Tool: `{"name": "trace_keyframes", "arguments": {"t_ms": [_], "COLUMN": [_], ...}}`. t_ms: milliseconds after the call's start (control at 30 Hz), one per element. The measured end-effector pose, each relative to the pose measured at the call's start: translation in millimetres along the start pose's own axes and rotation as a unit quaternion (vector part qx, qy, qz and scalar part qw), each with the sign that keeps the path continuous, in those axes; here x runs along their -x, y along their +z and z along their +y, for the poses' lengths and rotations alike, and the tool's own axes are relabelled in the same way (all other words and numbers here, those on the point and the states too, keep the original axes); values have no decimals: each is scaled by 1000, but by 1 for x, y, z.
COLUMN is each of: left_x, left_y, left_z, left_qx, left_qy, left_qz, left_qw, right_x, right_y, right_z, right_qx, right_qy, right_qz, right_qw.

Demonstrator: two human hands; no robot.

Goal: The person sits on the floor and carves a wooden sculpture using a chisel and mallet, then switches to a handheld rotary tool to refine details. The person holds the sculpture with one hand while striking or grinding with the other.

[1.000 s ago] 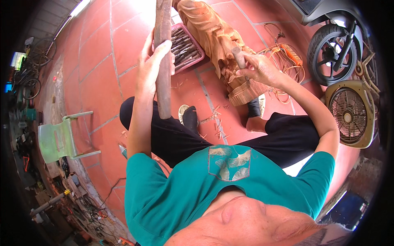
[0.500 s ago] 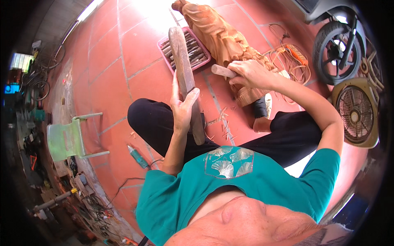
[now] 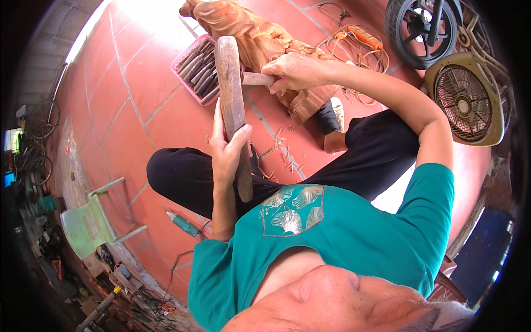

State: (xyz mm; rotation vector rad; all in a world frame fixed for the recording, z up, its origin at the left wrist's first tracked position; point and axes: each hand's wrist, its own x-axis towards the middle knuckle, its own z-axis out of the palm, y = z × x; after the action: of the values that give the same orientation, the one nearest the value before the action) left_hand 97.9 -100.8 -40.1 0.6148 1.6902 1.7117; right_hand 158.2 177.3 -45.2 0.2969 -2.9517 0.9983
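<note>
Leaning over a red-tiled floor [image 3: 160, 127] in a teal shirt [image 3: 359, 221] and dark trousers [image 3: 180, 171], with knees bent and set wide apart. Gripping a long, weathered wooden bar [image 3: 230, 88] in the left hand [image 3: 225, 157], with the thumb pressed along its right side and the fingers wrapped in from the left. Holding it nearly lengthwise in front of the body, with its far end up by the tray and its near end down by the shirt. Clasping a short, pale wooden handle [image 3: 258, 79] in the right hand [image 3: 293, 72], with thumb and fingers closed about it and its exposed end aimed left at the bar. Impossible to tell from this angle whether touching the bar or just short of it.

Reaching across a carved, honey-coloured wooden piece [image 3: 243, 25] lying aslant on the tiles, with its lower end near the right foot [image 3: 333, 142]. Flanked on the left by a pink tray [image 3: 187, 86] packed with slim, dark tools [image 3: 200, 69], and on the right by an orange power strip [image 3: 365, 37], a tan-framed box fan [image 3: 462, 104] and a black spoked wheel [image 3: 394, 27]. Surrounded lower down by wood shavings [image 3: 287, 160] between the legs, a teal corded tool [image 3: 184, 223] and, farther left, a pale green chair [image 3: 87, 227].
</note>
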Motion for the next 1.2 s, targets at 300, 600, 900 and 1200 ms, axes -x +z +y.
{"name": "trace_keyframes", "arguments": {"t_ms": [300,600,900,1200], "left_x": [0,-4,-8,-6], "left_y": [-4,0,-8,-13], "left_z": [1,-11,-19,-15], "left_qx": [80,-8,24,64], "left_qy": [138,42,149,87], "left_qz": [131,-6,94,86], "left_qw": [978,999,984,990], "right_x": [2,3,8,13], "right_y": [-4,-5,-9,-32], "right_z": [-2,2,1,1], "right_qx": [-4,-13,13,-3], "right_qy": [17,17,27,147], "right_qz": [-7,-2,65,106], "right_qw": [1000,1000,997,984]}}
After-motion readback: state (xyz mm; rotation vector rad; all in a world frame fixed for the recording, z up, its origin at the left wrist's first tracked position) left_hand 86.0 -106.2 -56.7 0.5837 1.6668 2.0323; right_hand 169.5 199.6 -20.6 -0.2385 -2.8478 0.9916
